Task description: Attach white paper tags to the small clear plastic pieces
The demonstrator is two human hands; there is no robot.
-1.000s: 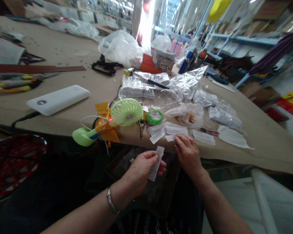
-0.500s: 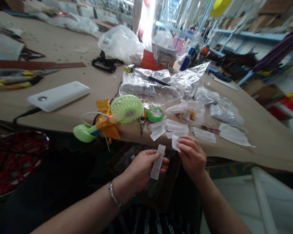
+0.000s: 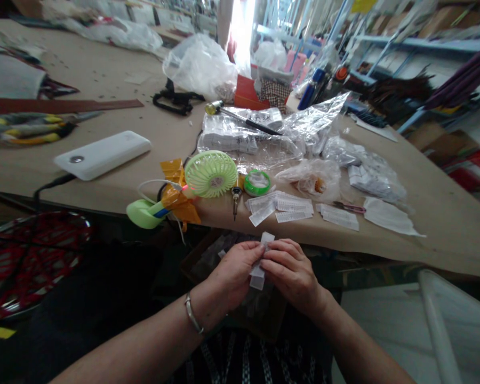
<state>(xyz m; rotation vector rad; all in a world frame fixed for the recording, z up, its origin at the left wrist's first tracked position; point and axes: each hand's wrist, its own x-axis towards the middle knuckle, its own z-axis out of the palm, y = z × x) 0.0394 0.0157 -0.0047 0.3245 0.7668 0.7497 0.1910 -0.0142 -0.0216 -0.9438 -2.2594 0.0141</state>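
My left hand (image 3: 234, 272) pinches a translucent white strip (image 3: 257, 278) between thumb and fingers, below the table's front edge. Against it, my right hand (image 3: 292, 272) is closed, its fingertips at the middle of the strip. A small white label was in that hand; now it is largely hidden between the fingers. Printed white labels (image 3: 294, 208) lie in a loose group at the table edge, with another stack (image 3: 339, 217) to their right. Behind them sit a green round container (image 3: 257, 183) and a pointed tool with a metal tip (image 3: 236, 200).
A green fan (image 3: 211, 174) is taped at the table edge beside a white power bank (image 3: 104, 154). Plastic-wrapped packets (image 3: 228, 136), a hammer (image 3: 248, 121) and a bag (image 3: 312, 178) lie farther back. Tweezers (image 3: 352, 207) and a white cloth (image 3: 390, 216) are at right.
My right hand has moved left and down from near the labels, bringing its small label to the strip in my left hand. The camera view has shifted slightly.
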